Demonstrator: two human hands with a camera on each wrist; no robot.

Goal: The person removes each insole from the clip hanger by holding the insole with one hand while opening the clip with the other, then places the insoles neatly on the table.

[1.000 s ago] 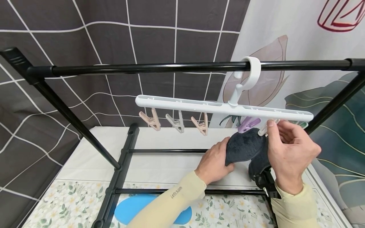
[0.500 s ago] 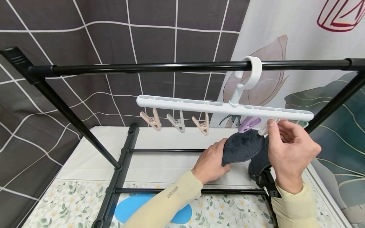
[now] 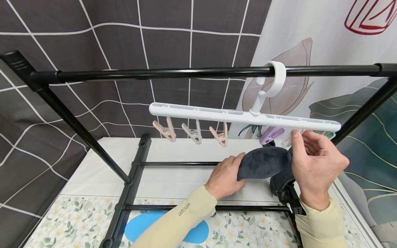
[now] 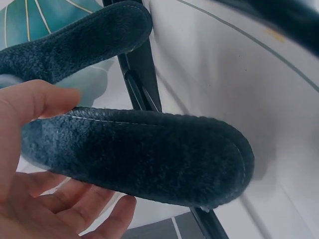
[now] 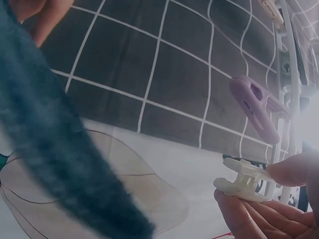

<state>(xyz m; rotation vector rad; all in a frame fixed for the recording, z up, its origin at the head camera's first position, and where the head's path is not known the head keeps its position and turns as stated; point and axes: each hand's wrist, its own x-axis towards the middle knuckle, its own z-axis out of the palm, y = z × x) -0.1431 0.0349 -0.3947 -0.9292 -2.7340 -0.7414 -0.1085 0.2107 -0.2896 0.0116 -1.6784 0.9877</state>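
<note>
My left hand (image 3: 225,177) pinches a dark navy plush piece (image 3: 260,163), thumb on top and fingers beneath. It has rounded ends and a stitched edge (image 4: 149,154); its exact kind I cannot tell. My right hand (image 3: 316,162) squeezes a white clip (image 5: 241,181) between thumb and fingers, its mouth parted with nothing in it. That clip hangs from the white hanger (image 3: 217,114), hooked on the black rail (image 3: 167,73). Left of it, a purple clip (image 3: 271,135) has a small dark part just below; whether it grips that part is unclear.
Two pinkish clips and a grey clip (image 3: 192,132) hang at the hanger's left side. Behind my right hand is a green clip (image 3: 329,135). Lower black bars (image 3: 176,164) cross beneath. A blue flat shape (image 3: 145,224) lies on the flowered cloth (image 3: 77,224).
My left hand has drifted left and slightly down with the plush piece, whose top edge has come away from the clips. My right hand stays at the white clip.
</note>
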